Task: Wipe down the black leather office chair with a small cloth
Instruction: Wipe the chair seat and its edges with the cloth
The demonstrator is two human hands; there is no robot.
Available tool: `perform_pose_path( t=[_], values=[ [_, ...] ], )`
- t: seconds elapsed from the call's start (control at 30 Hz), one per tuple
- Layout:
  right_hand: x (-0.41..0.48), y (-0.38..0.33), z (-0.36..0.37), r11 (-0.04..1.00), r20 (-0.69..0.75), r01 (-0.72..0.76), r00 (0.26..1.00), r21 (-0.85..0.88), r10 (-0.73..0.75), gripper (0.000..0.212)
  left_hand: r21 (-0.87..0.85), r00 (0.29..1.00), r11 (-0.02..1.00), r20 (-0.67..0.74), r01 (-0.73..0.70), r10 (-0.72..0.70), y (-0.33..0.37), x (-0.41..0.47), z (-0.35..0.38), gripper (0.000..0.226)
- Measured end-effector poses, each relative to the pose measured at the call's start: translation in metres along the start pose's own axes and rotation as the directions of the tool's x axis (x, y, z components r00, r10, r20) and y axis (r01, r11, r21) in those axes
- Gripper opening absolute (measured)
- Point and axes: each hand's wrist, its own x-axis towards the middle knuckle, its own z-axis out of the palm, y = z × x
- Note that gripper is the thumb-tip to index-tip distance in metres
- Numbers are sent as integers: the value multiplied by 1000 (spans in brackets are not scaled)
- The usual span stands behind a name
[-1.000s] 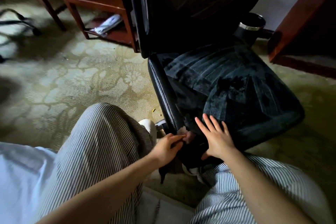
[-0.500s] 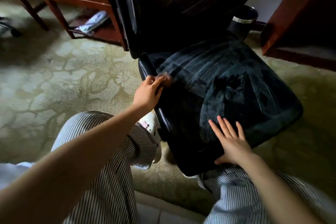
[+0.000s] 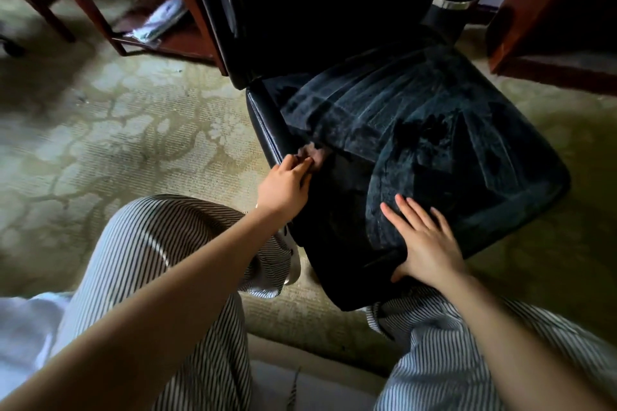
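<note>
Patterned carpet surrounds the chair, where the left hand pinches a small limp cloth, best bunched at its middle, while the right hand presses flat, fingers spread.

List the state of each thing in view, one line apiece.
left hand, pinching the cloth at the seat's side edge.
cloth, bunched, pressed against the seat.
right hand, flat, fingers spread, resting on the seat's front.
chair seat, dusty, streaked with wipe marks.
black bin, upright, open-topped.
</note>
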Motion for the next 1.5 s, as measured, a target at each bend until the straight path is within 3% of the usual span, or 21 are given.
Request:
perform_pose_path(
  t=[0.33,0.5,0.57,0.67,0.73,0.83,0.93,1.1,1.23,1.5],
  values=[
    [-3,-4,2,999,-43,-13,999,-32,11,114,38,970,973,98,-228,223,44,-84,12,42],
    [-1,-3,9,1000,-161,17,987,10,-15,108,-177,903,962,344,-207,258,68,-109,8,40],
    [-1,-6,6,999,-72,-10,997,-43,7,123,-327,908,930,317,-166,273,70,-100,-2,43],
    [1,-3,-3,999,75,10,997,-40,-7,135,-393,980,914,120,-97,156,58,-64,-20,46],
    [4,1,-14,999,155,-5,988,-52,13,131,-350,999,936,18,-30,38,46,-31,-38,37],
    [10,12,-23,993,156,10,988,-114,8,133,-239,994,968,-62,72,-90,26,21,-65,40],
    [13,19,-22,990,168,14,986,-140,10,137,-133,985,988,-142,83,-102,7,66,-74,38],
    [16,23,-16,996,129,-16,991,-92,28,140,72,984,981,-14,178,-178,-13,90,-42,40],
    [17,23,-12,998,76,-27,997,-64,32,140,74,972,972,-97,222,-214,-12,84,-23,37],
    [17,19,-7,996,2,-31,1000,-88,31,137,125,989,981,-29,149,-146,-1,68,-15,38]
  ],
)
